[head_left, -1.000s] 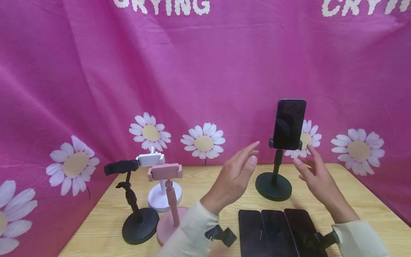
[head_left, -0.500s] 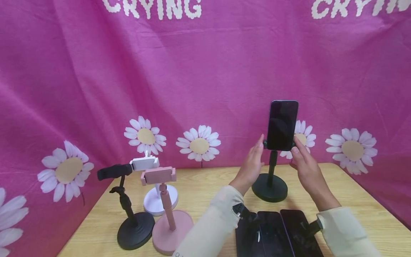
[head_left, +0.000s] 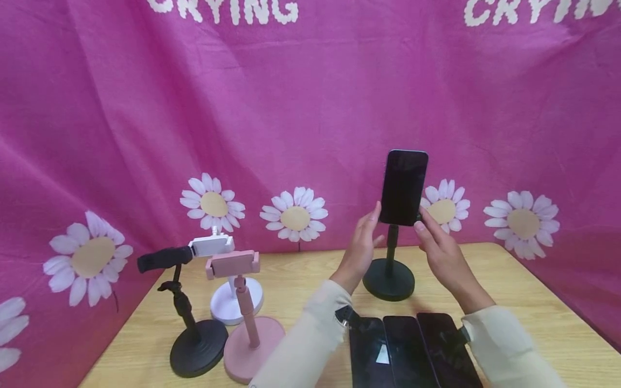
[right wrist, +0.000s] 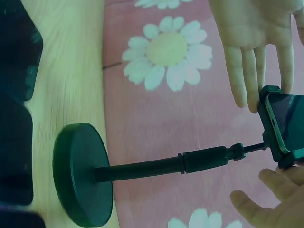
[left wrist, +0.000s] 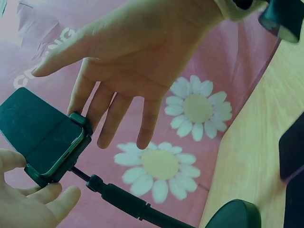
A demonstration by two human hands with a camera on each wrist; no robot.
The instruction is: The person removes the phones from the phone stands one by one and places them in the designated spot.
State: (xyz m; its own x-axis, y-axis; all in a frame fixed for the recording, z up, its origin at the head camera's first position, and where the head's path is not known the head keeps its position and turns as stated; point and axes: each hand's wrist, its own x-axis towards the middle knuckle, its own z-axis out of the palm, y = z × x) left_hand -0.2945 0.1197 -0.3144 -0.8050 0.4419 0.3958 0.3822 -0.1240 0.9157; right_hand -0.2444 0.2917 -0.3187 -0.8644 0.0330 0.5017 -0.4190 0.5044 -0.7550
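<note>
A smartphone [head_left: 405, 187] with a dark screen sits upright in the clamp of a black phone stand [head_left: 388, 280]. My left hand [head_left: 359, 245] is at the clamp's left side, its fingers straight in the left wrist view, with fingertips right at the clamp [left wrist: 81, 124]. On the opposite side is my right hand [head_left: 447, 255], fingers extended, its fingertips touching the clamp's right edge. The right wrist view shows the stand's round base [right wrist: 81, 175] and pole, with both hands around the clamp end and part of the phone cut off by the frame.
Three dark phones [head_left: 409, 350] lie side by side on the wooden table [head_left: 310, 302] in front of the stand. To the left stand a black phone stand [head_left: 199, 347], a white one [head_left: 236, 302] and a pink one [head_left: 254, 350]. A pink flowered cloth [head_left: 339, 108] hangs behind.
Both hands have closed in from either side of the stand until their fingers reach the clamp. Stand and phone have then shifted slightly left. The other stands and phones have kept their places.
</note>
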